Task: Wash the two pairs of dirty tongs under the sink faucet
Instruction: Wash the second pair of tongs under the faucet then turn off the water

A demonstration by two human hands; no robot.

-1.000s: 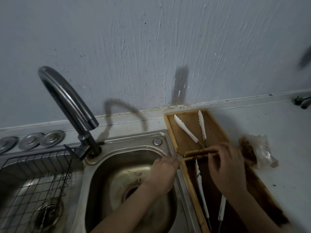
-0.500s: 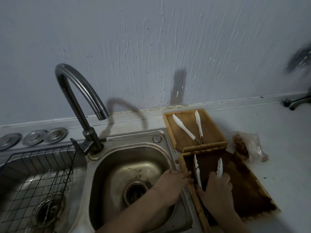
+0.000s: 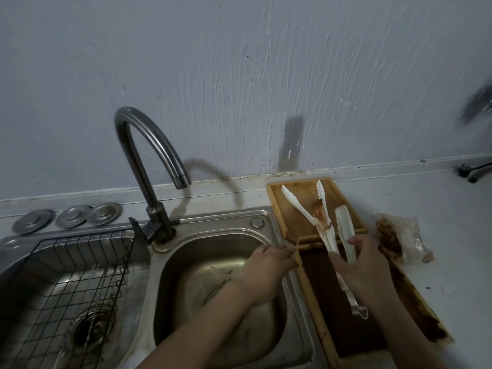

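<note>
There is just one camera, worn on the person's head. It looks forward and down from close above the sink (image 3: 213,262) and the surface (image 3: 439,203). The wall (image 3: 239,75) fills the top half. Both arms reach in from the bottom edge. The picture bends at its sides.

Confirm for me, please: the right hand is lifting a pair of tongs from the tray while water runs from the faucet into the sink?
Not quite: no water runs from the faucet; its spout is dry in the head view. The rest holds: the right hand grips a pair of tongs over the tray, beside the sink.
</note>
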